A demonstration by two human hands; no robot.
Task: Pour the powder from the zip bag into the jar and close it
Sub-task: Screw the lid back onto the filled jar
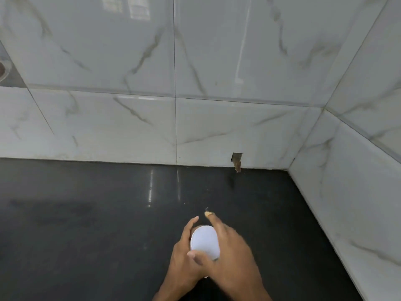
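Head view: a round white lid [205,242] is gripped on a jar, low at centre.
Thumb and forefinger of the right hand [234,253] are spread across the lid and clamped on its opposite edges. The left hand [184,261] has its fingers curled round the jar beneath, whose body is almost hidden. A glossy black stone counter [86,224] lies below. For a sound closure, the lid is best kept level and turned until snug while the jar is braced; no zip bag is seen.
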